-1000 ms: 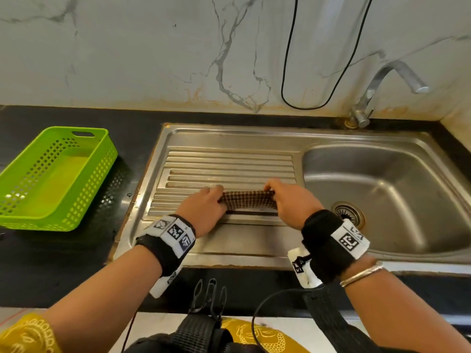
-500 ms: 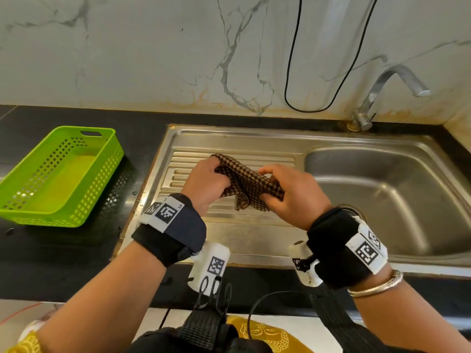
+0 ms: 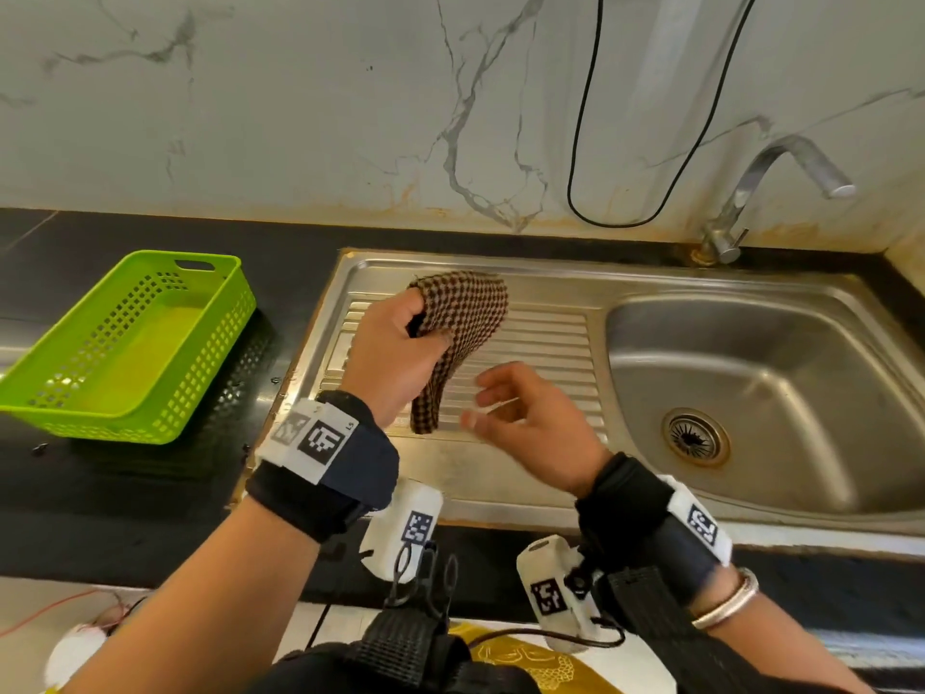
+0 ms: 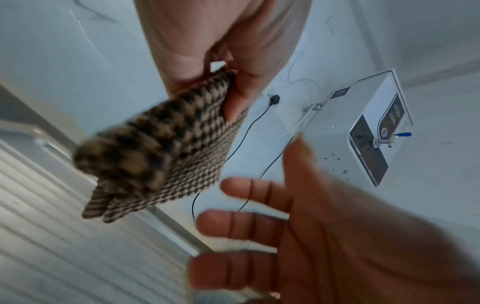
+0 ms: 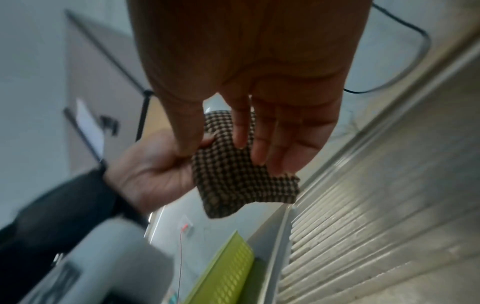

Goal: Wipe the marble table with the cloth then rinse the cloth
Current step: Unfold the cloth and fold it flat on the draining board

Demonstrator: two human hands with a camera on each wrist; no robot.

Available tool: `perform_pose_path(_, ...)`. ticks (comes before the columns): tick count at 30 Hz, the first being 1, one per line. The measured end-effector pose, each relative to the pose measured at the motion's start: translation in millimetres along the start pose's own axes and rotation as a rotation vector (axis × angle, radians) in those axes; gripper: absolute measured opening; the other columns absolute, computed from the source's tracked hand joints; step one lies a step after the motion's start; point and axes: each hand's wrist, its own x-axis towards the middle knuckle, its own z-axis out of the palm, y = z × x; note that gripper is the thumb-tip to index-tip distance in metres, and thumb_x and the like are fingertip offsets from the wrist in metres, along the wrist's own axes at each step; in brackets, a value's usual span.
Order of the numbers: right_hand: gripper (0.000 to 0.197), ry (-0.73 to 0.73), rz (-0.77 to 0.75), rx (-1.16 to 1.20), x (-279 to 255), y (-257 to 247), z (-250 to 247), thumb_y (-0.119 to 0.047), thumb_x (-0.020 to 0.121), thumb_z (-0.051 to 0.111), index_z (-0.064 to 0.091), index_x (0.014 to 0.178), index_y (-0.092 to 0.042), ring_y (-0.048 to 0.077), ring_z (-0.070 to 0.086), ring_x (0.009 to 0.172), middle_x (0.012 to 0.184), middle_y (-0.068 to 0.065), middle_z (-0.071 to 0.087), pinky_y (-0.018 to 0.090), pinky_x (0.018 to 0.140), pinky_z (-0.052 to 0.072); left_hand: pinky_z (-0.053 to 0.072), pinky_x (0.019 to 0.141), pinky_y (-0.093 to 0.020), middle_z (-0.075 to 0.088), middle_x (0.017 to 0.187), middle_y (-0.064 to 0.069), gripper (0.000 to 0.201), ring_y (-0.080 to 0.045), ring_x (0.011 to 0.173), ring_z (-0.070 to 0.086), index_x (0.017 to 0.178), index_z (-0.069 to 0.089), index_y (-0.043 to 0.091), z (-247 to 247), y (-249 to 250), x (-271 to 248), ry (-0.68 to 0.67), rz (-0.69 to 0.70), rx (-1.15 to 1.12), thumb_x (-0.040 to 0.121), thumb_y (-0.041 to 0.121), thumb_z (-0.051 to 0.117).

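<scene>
A brown checked cloth (image 3: 463,333) hangs folded above the ribbed drainboard (image 3: 540,353) of the steel sink. My left hand (image 3: 395,353) grips its upper part, raised over the drainboard's left side; the cloth (image 4: 166,156) droops from the fingers in the left wrist view. My right hand (image 3: 520,418) floats just right of the cloth's lower end with fingers spread and relaxed, holding nothing. In the right wrist view the cloth (image 5: 241,181) shows beyond my right hand's fingers (image 5: 275,148), apart from them. The black counter (image 3: 100,483) surrounds the sink.
A lime green perforated basket (image 3: 130,348) stands on the counter left of the sink. The sink basin (image 3: 751,393) with its drain lies to the right, a steel tap (image 3: 781,192) behind it. A black cable (image 3: 590,142) hangs down the marble wall.
Both hands lifted the cloth off the drainboard. The right hand then let go and opened, while the left hand raised the cloth higher and it folded over.
</scene>
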Motion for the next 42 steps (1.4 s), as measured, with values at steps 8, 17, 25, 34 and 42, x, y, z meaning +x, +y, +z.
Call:
perform_pose_path(8,0.133,0.104,0.115,0.630,26,21,-33,-0.031,0.039,0.092,0.009,0.143,-0.037,0.025,0.042,0.131,0.142,0.005,0.044,0.054,0.102,0.041,0.047,0.094,-0.033,0.063,0.109,-0.002,0.044,-0.018,0.109,0.058,0.115,0.055,0.014,-30,7,4,-0.370,-0.032,-0.105,0.082,-0.014,0.050)
perform_pose_path(17,0.055,0.062,0.239,0.688,29,6,-27,-0.004,0.088,0.054,0.033,0.136,-0.022,0.020,0.053,0.110,0.117,0.001,0.053,0.040,0.095,0.046,0.045,0.097,-0.052,0.062,0.104,-0.010,0.039,-0.028,0.104,0.059,0.111,0.053,0.012,-36,-12,9,-0.236,-0.232,-0.159,0.079,-0.009,0.060)
perform_pose_path(25,0.062,0.170,0.399,0.907,39,2,-17,-0.008,0.088,0.058,0.031,0.138,-0.032,0.029,0.057,0.107,0.125,0.012,0.052,0.042,0.079,0.052,0.044,0.097,-0.031,0.034,0.144,0.004,0.062,-0.015,0.128,0.038,0.119,0.057,0.027,-24,-20,2,-0.269,0.161,0.350,0.066,-0.002,0.073)
perform_pose_path(34,0.040,0.087,0.137,0.413,10,-6,-24,0.003,0.067,0.076,0.066,0.101,-0.015,0.026,0.070,0.071,0.088,0.015,0.071,0.032,0.058,0.057,0.034,0.083,-0.035,0.068,0.098,0.005,0.020,-0.024,0.100,0.047,0.099,0.068,0.022,-17,-15,8,-0.085,0.501,0.728,0.079,0.021,0.067)
perform_pose_path(42,0.020,0.436,0.267,0.298,-73,22,-25,-0.014,0.065,0.069,0.057,0.080,-0.020,0.008,0.065,0.068,0.069,-0.007,0.067,0.028,0.061,0.050,0.039,0.074,-0.003,0.058,0.091,0.018,0.029,0.005,0.089,0.055,0.095,0.057,0.030,39,-8,6,-0.702,0.424,0.147,0.077,0.008,0.064)
